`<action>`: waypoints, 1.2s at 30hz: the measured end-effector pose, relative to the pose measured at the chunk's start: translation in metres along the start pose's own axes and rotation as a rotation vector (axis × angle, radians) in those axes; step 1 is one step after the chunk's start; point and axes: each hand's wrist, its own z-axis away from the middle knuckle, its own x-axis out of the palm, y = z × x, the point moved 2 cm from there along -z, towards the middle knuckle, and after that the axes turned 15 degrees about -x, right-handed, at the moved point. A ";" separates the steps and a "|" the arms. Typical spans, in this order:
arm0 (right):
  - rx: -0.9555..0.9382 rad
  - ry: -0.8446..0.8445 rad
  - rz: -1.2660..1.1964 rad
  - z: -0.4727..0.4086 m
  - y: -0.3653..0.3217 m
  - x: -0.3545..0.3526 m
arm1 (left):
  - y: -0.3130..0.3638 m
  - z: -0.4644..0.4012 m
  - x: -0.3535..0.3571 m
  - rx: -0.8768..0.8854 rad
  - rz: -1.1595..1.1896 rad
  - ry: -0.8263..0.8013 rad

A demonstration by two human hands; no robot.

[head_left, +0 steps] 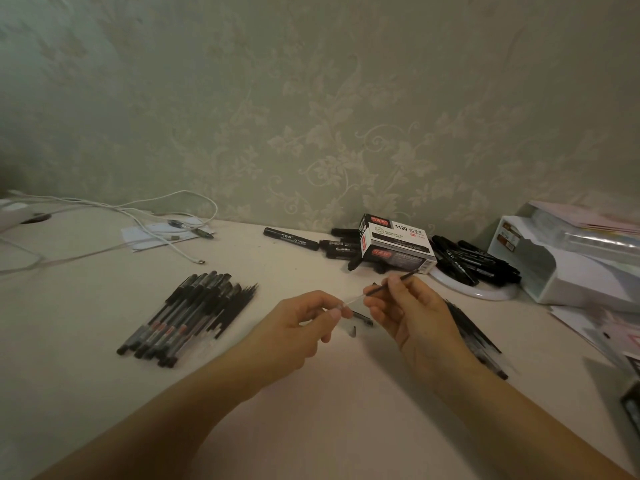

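left hand [301, 323] pinches clear barrel [353, 301], right hand [412, 313] pinches black refill [391, 284]; markers [478, 263] piled on white plate [485, 293], marker box [398, 247] contents hidden

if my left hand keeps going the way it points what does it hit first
Likely the dark refill pinched in the right hand: the left hand and its clear barrel point straight at it, though depth is unclear.

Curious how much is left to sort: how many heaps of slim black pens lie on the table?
2: one heap of slim black pens left of the left hand, a second heap behind the right hand, partly hidden.
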 end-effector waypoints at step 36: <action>-0.391 -0.521 1.150 0.006 0.014 -0.005 | -0.004 0.002 -0.011 0.135 -0.446 0.271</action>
